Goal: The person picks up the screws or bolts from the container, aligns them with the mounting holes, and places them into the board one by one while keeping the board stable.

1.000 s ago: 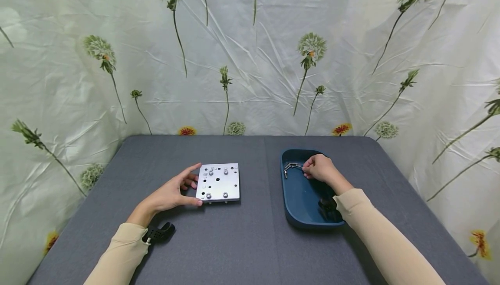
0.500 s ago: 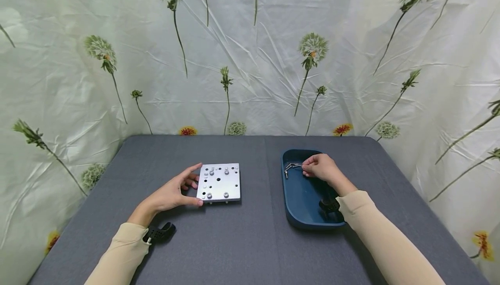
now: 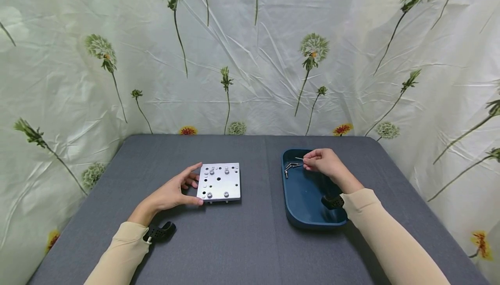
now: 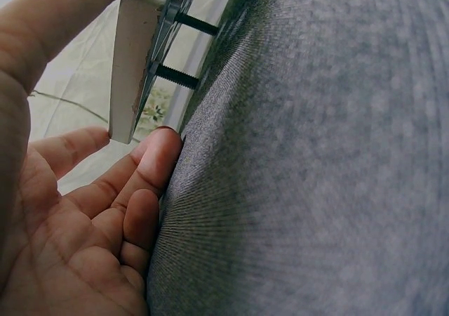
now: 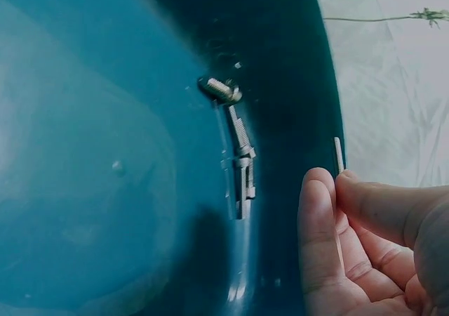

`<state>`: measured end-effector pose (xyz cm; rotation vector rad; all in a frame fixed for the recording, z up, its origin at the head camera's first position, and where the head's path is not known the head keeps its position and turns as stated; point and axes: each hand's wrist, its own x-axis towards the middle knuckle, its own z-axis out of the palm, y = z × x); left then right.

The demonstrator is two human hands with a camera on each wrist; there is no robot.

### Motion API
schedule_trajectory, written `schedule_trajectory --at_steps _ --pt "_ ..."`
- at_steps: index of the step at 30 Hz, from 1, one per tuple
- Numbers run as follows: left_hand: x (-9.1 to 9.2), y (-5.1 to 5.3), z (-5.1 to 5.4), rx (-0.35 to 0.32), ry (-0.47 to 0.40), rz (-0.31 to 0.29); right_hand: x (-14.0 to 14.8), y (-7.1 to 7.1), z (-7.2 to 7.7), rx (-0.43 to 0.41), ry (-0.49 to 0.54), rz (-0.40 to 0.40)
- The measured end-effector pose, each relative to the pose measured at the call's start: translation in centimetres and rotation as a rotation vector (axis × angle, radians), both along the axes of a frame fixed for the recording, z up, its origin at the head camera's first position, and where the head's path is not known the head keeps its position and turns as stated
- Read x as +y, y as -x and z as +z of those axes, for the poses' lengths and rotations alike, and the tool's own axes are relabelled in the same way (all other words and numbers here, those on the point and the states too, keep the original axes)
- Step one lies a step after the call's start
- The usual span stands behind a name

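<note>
Pinching 1 screw, the right hand hovers over a tray; the left hand grips a plate.

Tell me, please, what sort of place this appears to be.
Probably an assembly workspace, judging by the metal plate with holes, the loose screws in a blue tray, and the grey table.
</note>
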<state>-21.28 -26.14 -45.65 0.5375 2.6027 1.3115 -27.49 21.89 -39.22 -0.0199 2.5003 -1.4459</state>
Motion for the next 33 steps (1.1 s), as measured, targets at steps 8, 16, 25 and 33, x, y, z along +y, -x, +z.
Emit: schedule_trajectory --at_steps 8,16,25,33 --pt "0.0 -0.1 0.1 -0.002 -0.003 0.000 -0.7 -0.1 1.0 0.017 0.024 0.015" --pt "-0.1 -0.1 0.1 -0.004 0.003 -0.002 -1.6 0.2 1.8 0.032 0.043 0.035" --pt "-0.2 0.1 0.0 -0.026 0.005 -0.005 -3.4 0.5 2.6 0.044 0.081 0.064" --pt "-0.2 0.3 -0.2 -0.035 0.001 -0.006 -4.9 0.8 3.0 0.038 0.100 0.085"
